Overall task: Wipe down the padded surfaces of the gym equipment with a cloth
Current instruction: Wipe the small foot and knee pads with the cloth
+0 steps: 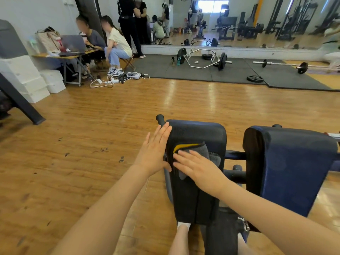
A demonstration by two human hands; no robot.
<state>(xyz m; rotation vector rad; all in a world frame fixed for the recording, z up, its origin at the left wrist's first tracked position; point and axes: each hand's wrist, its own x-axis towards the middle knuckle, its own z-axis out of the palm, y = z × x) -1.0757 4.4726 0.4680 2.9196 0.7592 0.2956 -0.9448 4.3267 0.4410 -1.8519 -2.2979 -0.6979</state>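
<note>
Wooden gym floor (92, 144) filled the frame. At lower centre I saw a grey cloth (197, 150) flat on the dark pad (195, 190), my right hand (200, 168) pressing it with fingers straight. My left hand (154, 151), fingers apart, braced the pad's left edge. A second pad (294, 162) stood at right.

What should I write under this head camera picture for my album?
Right hand presses a grey cloth flat on the pad.

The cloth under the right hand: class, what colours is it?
The folded grey cloth has a yellow edge, seen in the head view, pressed on the dark pad.
</note>
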